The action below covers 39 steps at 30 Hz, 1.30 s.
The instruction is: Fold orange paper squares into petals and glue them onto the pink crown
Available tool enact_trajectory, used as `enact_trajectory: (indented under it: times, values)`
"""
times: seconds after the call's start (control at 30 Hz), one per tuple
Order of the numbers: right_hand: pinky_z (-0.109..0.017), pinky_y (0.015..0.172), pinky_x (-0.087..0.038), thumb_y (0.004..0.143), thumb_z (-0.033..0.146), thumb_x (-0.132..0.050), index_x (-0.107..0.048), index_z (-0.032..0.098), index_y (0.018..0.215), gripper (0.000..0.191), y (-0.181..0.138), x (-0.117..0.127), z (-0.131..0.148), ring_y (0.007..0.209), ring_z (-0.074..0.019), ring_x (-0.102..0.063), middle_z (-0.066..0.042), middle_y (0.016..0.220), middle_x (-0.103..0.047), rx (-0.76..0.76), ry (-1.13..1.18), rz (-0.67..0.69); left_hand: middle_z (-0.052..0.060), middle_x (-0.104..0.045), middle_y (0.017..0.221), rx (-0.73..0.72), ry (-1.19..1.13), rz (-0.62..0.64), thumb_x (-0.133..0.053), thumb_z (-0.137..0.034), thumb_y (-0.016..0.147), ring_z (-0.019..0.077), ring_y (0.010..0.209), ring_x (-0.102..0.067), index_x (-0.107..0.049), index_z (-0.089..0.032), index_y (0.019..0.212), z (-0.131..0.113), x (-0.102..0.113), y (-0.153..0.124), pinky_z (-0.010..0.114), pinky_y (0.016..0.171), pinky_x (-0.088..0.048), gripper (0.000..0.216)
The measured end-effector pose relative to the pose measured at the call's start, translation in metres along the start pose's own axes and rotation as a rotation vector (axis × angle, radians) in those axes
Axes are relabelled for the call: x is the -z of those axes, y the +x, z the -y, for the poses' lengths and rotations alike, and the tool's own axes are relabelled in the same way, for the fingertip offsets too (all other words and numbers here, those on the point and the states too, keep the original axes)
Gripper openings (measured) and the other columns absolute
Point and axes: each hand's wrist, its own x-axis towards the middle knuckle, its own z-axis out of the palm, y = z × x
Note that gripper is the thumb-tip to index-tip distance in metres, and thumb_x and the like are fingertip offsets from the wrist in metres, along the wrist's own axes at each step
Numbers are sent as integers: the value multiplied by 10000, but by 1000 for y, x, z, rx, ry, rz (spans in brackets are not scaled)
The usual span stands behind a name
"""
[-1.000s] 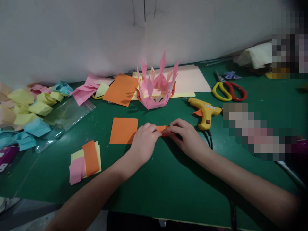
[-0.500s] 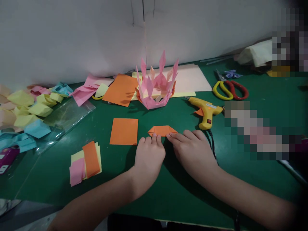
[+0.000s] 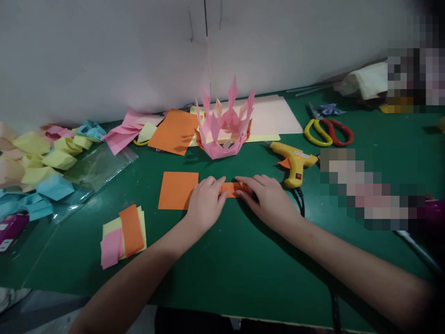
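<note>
A small strip of folded orange paper lies on the green table, with its two ends covered by my hands. My left hand grips its left end between thumb and fingers. At the right end, the thumb and fingers of my right hand close on the paper in the same way. Just left of my left hand is a flat orange paper square, partly behind that hand. Behind the strip stands a pink paper crown with pointed petals.
A yellow glue gun lies right of my hands, its cord trailing toward me. Scissors rest behind it. Small paper pieces sit front left, near folded paper shapes and a clear plastic bag. A pixelated area covers the right.
My fingers have gone from pressing along the strip's near edge to holding its two ends. Both hands have shifted slightly, and the pointed ends are now covered.
</note>
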Motion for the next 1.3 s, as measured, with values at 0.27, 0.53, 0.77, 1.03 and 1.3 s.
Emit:
enact_trajectory:
  times: [0.27,0.53,0.77,1.03,1.3]
  values:
    - [-393,747,-472,891,275,-514,-661,181,1032,224,0,-2,-4,844,-236,-532,-96,884,-567,30,151,-59,62,-537,1013,-14,-136,-58,-540,-221,863,183,923,-568,-610,-161,967,-1,2,-1,349,824,-493,139]
    - [-384,758,-504,871,192,-544,-644,182,914,110,0,-2,-4,835,-212,-567,-75,853,-605,37,272,-73,54,-567,979,-77,-53,-19,-474,-179,894,191,931,-537,-547,-160,902,-4,-1,-3,353,806,-479,75]
    - [-321,680,-515,830,84,-543,-628,194,769,151,1,-1,-5,751,-178,-589,-44,786,-618,-21,314,-100,37,-566,936,-106,-68,-39,-457,-96,883,171,885,-535,-523,-168,845,-5,0,-3,314,767,-474,105]
    - [-292,658,-507,858,102,-505,-605,189,758,166,0,1,-4,747,-165,-598,-52,805,-622,100,259,-130,39,-600,853,-195,68,-102,-418,-88,890,174,810,-559,-566,-160,795,-2,-2,-6,308,714,-489,189]
    - [-325,686,-517,858,95,-482,-626,172,842,164,0,0,-5,759,-185,-611,-69,832,-659,81,252,-97,65,-599,975,-149,-15,-116,-394,-75,874,167,846,-609,-614,-147,934,-2,-2,-7,312,746,-520,239]
